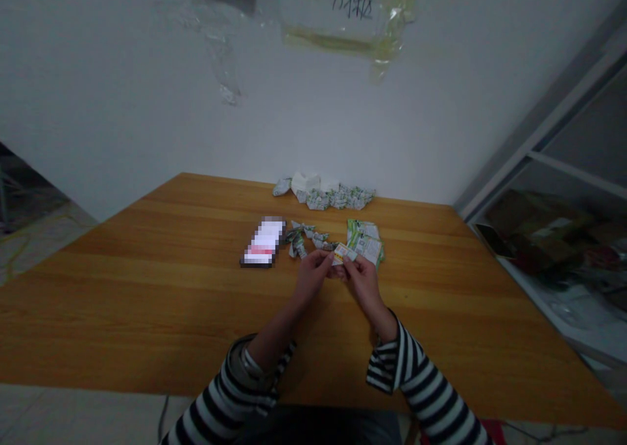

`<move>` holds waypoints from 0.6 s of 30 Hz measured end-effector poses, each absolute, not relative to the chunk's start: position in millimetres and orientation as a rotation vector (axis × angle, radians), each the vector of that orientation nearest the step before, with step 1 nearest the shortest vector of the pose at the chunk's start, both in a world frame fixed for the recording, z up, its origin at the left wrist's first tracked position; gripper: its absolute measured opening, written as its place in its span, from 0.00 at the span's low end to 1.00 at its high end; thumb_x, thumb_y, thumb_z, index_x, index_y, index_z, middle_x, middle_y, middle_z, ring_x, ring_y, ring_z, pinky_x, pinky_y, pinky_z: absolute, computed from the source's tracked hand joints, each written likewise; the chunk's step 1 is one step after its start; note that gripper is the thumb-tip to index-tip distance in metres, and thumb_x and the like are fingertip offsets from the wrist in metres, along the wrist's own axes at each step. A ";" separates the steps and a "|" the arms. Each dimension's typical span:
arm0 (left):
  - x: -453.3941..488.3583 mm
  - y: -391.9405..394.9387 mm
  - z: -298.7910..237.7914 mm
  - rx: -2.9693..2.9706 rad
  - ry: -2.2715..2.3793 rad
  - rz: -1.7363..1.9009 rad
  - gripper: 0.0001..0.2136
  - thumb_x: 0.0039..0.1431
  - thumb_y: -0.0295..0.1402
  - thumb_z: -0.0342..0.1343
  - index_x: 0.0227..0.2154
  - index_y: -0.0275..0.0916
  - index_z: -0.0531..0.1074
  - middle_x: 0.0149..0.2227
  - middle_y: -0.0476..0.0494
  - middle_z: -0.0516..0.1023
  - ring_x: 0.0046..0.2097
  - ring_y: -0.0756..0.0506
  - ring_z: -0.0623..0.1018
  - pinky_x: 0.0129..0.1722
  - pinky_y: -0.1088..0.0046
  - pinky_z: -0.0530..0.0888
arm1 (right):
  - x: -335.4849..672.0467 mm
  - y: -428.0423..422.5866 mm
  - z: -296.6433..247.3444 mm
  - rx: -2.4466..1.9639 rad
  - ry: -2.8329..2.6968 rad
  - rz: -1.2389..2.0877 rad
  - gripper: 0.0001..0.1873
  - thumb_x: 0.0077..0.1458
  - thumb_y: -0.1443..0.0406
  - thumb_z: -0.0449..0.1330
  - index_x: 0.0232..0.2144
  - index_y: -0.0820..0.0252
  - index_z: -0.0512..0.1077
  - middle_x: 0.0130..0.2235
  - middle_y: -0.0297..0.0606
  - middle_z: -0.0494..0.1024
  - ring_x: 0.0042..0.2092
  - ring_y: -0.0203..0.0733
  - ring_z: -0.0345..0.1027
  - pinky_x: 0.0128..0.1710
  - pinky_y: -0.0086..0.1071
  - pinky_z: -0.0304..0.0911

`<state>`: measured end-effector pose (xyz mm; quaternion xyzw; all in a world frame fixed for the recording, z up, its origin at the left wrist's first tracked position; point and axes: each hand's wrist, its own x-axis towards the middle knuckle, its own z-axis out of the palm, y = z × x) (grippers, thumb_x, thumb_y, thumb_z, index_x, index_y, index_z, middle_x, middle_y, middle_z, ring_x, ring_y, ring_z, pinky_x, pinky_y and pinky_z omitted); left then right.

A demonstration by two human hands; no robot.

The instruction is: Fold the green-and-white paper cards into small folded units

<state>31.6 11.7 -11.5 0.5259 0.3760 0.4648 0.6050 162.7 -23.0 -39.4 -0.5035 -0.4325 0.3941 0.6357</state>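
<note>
The left hand (313, 276) and right hand (361, 283) pinch a small printed wrapper (344, 254) between their fingertips, above the wooden table (147, 301); flat wrappers (366, 246) lie just beyond, twisted wrappers (300, 239) beside them; a crumpled row (323, 195) lines the far edge; a pixelated phone (263, 241) lies left; open wood spreads nearer; a plastic bag (347, 14) hangs on the wall.

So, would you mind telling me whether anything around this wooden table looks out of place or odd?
Yes: the clear plastic bag stuck high on the white wall looks odd, with yellowish residue along its bottom and loose plastic shreds hanging to its left.
</note>
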 end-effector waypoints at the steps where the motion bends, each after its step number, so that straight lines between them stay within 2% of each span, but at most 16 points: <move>1: 31.3 12.3 -11.8 1.234 0.856 1.037 0.17 0.48 0.47 0.62 0.24 0.35 0.74 0.20 0.47 0.76 0.23 0.48 0.75 0.25 0.75 0.70 | 167.4 -23.8 -37.5 -1.146 -0.984 0.913 0.19 0.51 0.50 0.62 0.26 0.61 0.72 0.19 0.31 0.72 0.20 0.33 0.60 0.20 0.26 0.55; 4: 28.7 15.2 -12.1 1.338 0.858 0.981 0.18 0.46 0.47 0.63 0.20 0.34 0.73 0.18 0.48 0.74 0.22 0.51 0.72 0.23 0.77 0.68 | 184.1 -28.1 -28.7 -1.148 -1.148 1.092 0.21 0.51 0.51 0.62 0.18 0.62 0.70 0.16 0.32 0.71 0.18 0.32 0.60 0.19 0.26 0.55; 7: 24.5 18.9 -12.4 1.396 0.821 0.853 0.19 0.45 0.47 0.64 0.22 0.33 0.75 0.18 0.49 0.74 0.21 0.52 0.71 0.22 0.78 0.67 | 195.6 -31.9 -21.4 -1.161 -1.268 1.276 0.21 0.50 0.50 0.63 0.22 0.63 0.74 0.19 0.35 0.75 0.19 0.33 0.65 0.19 0.26 0.58; 10: 21.9 21.2 -12.7 1.391 0.806 0.814 0.20 0.43 0.48 0.65 0.22 0.32 0.76 0.18 0.48 0.74 0.20 0.52 0.71 0.23 0.77 0.68 | 196.7 -32.6 -19.8 -1.159 -1.238 1.303 0.19 0.50 0.51 0.63 0.26 0.63 0.75 0.22 0.37 0.78 0.20 0.34 0.68 0.20 0.25 0.61; 18: 21.0 18.0 -7.9 1.181 0.750 0.864 0.19 0.38 0.43 0.70 0.28 0.33 0.75 0.25 0.46 0.80 0.24 0.51 0.75 0.27 0.75 0.72 | 191.8 -31.3 -20.9 -1.076 -1.049 1.310 0.12 0.48 0.58 0.66 0.26 0.61 0.73 0.21 0.35 0.78 0.19 0.33 0.68 0.19 0.24 0.60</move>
